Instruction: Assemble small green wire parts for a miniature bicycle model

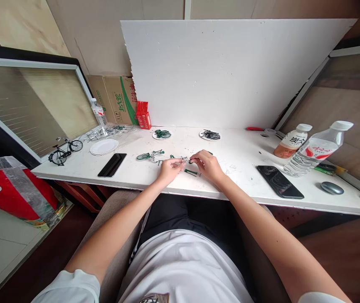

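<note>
Pinching small parts [185,160] | left hand [169,169], right hand [209,165] close together | green bicycle piece [148,156] to their left

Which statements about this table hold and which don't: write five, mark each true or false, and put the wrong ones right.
1. A green model part with a wheel lies to the left of the hands. True.
2. Both hands rest in the lap. False: the left hand and right hand are close together over the table, at small parts.
3. A black model bicycle stands near the table's left end. True.
4. The red box stands beside the computer mouse. False: it is at the back left, by the cardboard box.
5. A phone lies on each side of the hands: left phone, right phone. True.
</note>
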A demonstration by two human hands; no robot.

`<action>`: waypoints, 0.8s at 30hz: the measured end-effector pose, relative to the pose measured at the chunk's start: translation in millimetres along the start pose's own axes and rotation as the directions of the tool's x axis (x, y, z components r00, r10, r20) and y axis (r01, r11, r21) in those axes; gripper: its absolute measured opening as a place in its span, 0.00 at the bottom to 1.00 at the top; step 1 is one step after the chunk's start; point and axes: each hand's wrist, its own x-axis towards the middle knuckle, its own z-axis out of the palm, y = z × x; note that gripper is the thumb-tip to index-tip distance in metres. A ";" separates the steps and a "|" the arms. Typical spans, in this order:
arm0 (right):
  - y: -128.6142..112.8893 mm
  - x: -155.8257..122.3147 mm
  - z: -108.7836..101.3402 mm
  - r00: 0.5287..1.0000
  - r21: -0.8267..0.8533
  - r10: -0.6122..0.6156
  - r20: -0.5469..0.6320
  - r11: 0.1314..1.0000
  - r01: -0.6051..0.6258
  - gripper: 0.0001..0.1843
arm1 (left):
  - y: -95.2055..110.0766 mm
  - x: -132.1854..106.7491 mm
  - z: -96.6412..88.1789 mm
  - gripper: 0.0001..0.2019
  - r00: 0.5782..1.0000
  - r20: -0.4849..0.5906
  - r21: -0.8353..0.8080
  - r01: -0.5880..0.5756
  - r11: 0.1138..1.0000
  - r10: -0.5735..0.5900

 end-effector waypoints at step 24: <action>3.7 -1.8 2.0 0.999 -0.022 0.003 -0.033 1.000 -0.004 0.10 | 1.4 -1.2 -0.3 0.21 1.000 0.017 -0.003 0.003 1.000 -0.003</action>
